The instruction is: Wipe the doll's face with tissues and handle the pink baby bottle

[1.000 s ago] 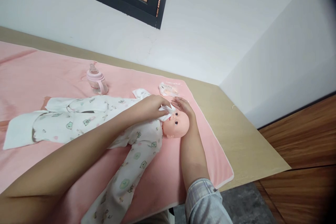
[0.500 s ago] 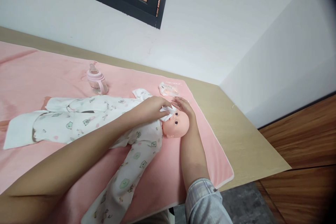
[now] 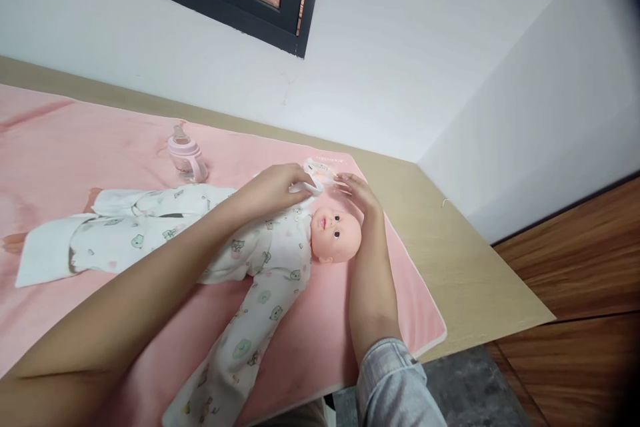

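A baby doll (image 3: 336, 237) lies on its back in a white patterned sleepsuit (image 3: 280, 250), its head toward the right. My left hand (image 3: 280, 188) is above the doll's chest and far shoulder, closed on a white wipe (image 3: 314, 188) that shows past the fingertips. Past the top of the head, my right hand (image 3: 357, 192) is open, fingers stretched toward a clear plastic packet (image 3: 323, 170). Whether those fingers touch the packet I cannot tell. The doll's far arm is mostly hidden behind my left hand.
A pink blanket (image 3: 320, 320) covers much of the tan tabletop (image 3: 450, 267). Beyond the doll's legs stands a pink-lidded baby bottle (image 3: 187, 157). A white wall (image 3: 380, 67) with a dark-framed window (image 3: 295, 27) borders the table's far side; wooden panels (image 3: 590, 273) stand at the right.
My left hand has lifted the wipe off the doll's mouth and moved away toward the far side. My right hand has shifted off the head toward the packet.
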Demonstrator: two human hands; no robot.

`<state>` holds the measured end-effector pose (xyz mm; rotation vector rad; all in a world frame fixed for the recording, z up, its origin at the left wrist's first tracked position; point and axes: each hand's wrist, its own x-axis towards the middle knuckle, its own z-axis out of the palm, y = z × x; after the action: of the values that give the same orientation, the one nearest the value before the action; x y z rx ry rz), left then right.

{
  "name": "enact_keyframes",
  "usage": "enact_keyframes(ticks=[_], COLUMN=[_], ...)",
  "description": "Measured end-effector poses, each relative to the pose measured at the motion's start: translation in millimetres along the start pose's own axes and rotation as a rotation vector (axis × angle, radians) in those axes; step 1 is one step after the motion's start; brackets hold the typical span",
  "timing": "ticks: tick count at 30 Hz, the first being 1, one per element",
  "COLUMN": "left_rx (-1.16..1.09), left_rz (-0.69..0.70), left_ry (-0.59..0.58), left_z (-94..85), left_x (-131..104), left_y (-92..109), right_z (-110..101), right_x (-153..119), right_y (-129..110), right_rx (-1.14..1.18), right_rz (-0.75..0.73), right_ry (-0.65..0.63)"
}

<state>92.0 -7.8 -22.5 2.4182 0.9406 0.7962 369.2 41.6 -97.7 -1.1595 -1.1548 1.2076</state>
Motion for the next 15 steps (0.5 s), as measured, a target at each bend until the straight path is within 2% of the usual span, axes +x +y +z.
enact_keyframes(ticks=[4,6,8,12,15], left_rx=[0.108,0.153,0.178,0.184,0.167], left_rz=[0.008,-0.006,-0.006,-0.005,-0.015], left_ry=[0.086,0.099,0.108,0.119,0.113], left_z=[-13.4,-16.8,-18.8,-20.6,-21.7], left_x=[1.0,1.4,1.7,2.0,2.1], left_y=[-11.8,-18.2,-23.6,-29.3,-30.7], right_z=[15.4,32.6,52.9,86.2,95.4], right_x=[-21.1,-37.5,-52.6,-68.5,-69.7], right_y=[-56.0,-80.7,-97.5,-107.1,-105.3], right_rx=[-0.247,-0.457,-0.596,-0.799,-0.864], right_rz=[-0.224,-0.301,-0.343,-0.408,-0.422], right_ry=[-0.235,-0.368,-0.442,-0.472,-0.427])
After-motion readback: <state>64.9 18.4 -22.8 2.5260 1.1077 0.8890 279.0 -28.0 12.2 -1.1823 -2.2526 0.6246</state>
